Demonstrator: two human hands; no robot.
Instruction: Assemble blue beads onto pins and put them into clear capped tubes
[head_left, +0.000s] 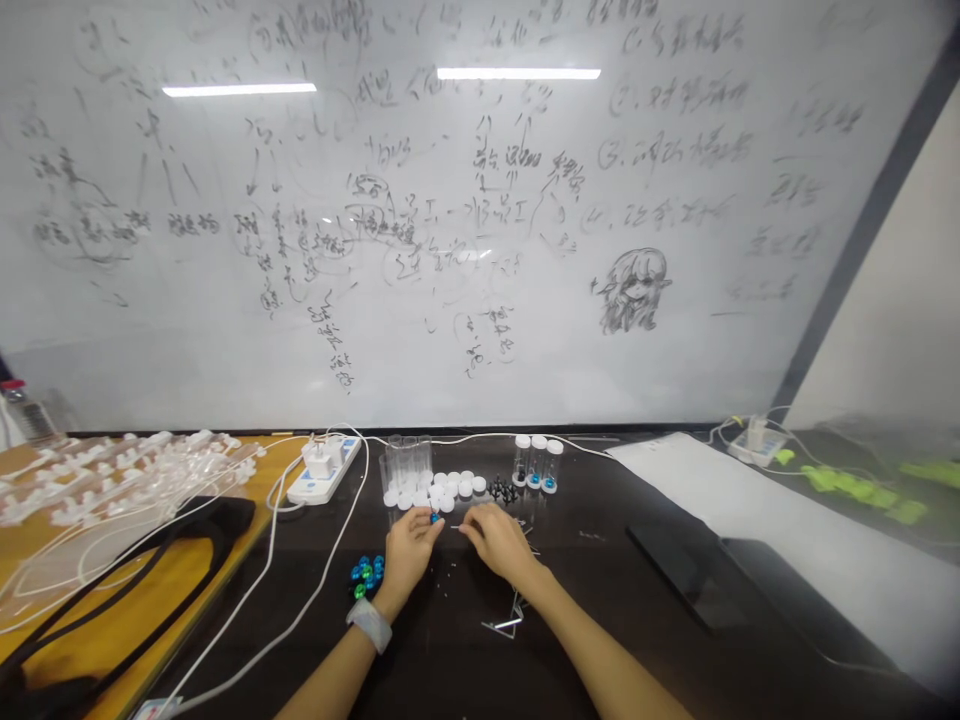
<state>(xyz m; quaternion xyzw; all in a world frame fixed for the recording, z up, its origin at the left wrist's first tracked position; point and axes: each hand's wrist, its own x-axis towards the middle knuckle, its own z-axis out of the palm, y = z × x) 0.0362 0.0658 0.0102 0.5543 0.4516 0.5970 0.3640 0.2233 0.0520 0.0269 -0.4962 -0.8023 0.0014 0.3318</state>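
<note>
Both hands rest close together on the dark table [442, 670], near its far edge. The left hand [409, 548] has thumb and forefinger closed in a narrow pinch on a small blue bead [433, 518], held just above the tabletop. The right hand [499, 540] lies knuckles up with its fingers drawn in tight. Their tips point toward the bead and meet a thin pale sliver [457, 527], but it is too small to tell whether they grip it. A pale wristband [370, 624] sits on the left wrist.

Just beside the left hand, on its outer side, lies a bead pile [367, 574] of blue and green. Beyond the fingertips a cluster of white caps [451, 486] sits on the table, with open clear tubes [405, 464] standing behind it. To the right of the caps are some black bits [504, 490], then three capped vials [537, 462] in a row. Thin metal pins [511, 620] lie scattered by the right forearm.

A white power strip [324, 470] lies left of the tubes, and its cable [300, 600] trails toward the near edge. Clear plastic parts [112, 485] and a black strap [161, 560] cover the orange top on the left. On the right lie a white sheet [750, 520] and a flat black slab [675, 570]. A scribbled whiteboard [480, 220] fills the wall behind.
</note>
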